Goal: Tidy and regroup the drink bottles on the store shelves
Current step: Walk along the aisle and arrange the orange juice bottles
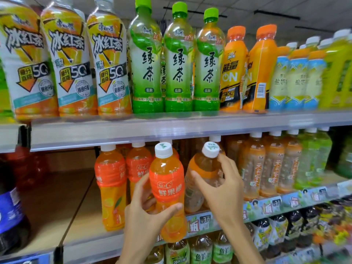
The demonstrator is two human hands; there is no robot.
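Note:
My left hand (144, 210) grips an orange juice bottle (167, 189) with a white cap and orange-red label, held upright in front of the middle shelf's edge. My right hand (222, 187) holds a brown tea bottle (203, 168) with a white cap, tilted left, just right of the orange bottle. Two matching orange juice bottles (112, 187) stand on the middle shelf to the left. A row of tea bottles (270, 164) stands to the right.
The top shelf carries iced tea bottles (66, 65), green tea bottles (179, 61) and orange energy drinks (234, 69). The middle shelf board (57, 202) shows bare left of the juice. A blue-labelled dark bottle (9, 212) stands far left. More bottles fill the lower shelf (266, 231).

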